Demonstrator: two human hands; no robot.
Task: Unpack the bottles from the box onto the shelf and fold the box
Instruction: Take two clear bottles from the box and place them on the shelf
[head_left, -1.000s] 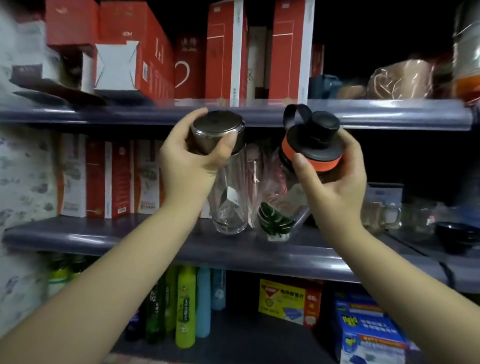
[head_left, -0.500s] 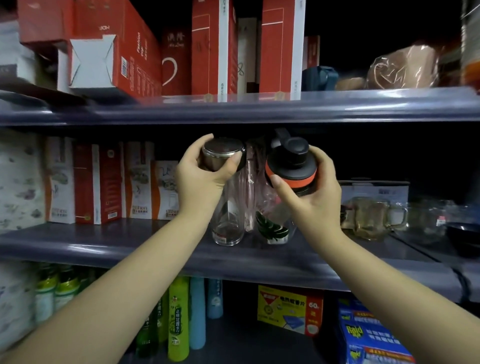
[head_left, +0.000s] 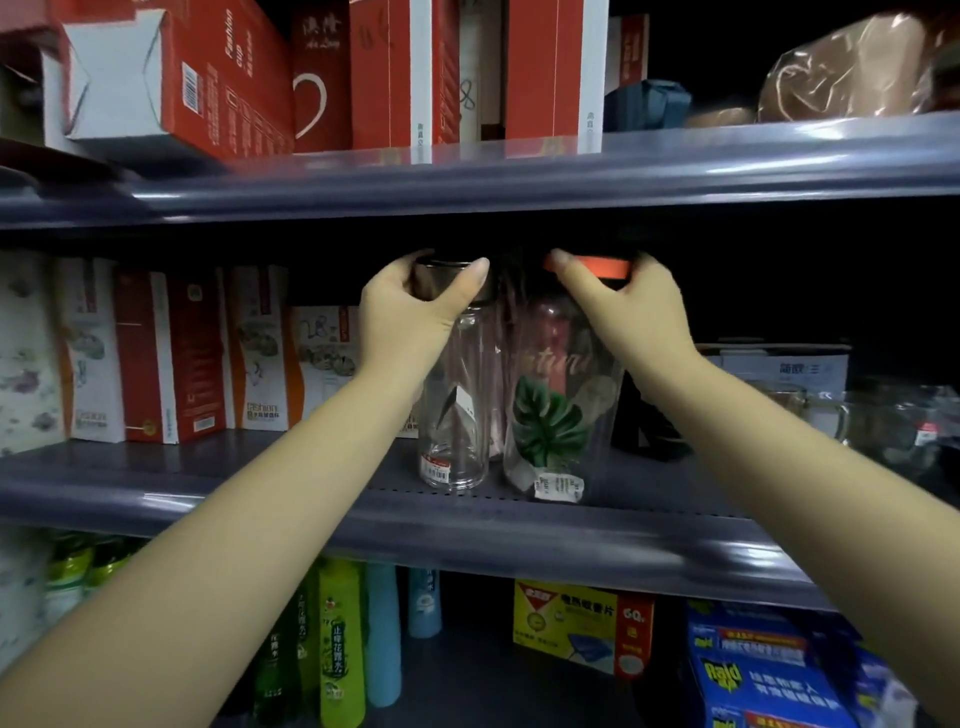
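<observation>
Two clear bottles stand upright side by side on the middle shelf (head_left: 291, 499). The slim glass bottle (head_left: 454, 415) has a metal cap, and my left hand (head_left: 410, 317) grips that cap from the left. The wider bottle (head_left: 563, 415) bears a green leaf print and a black lid with an orange band. My right hand (head_left: 631, 317) grips this lid from the right. Both bottle bases rest on the shelf surface. The box is not in view.
Red and white product boxes (head_left: 171, 353) line the shelf to the left of the bottles. Glass mugs (head_left: 904, 421) and a grey box stand to the right. The upper shelf (head_left: 519, 176) hangs just above the lids. Spray bottles and insecticide packs fill the shelf below.
Both hands carried the bottles forward and down into the middle shelf. The bottles now stand on its surface under the upper shelf's edge, deeper than before.
</observation>
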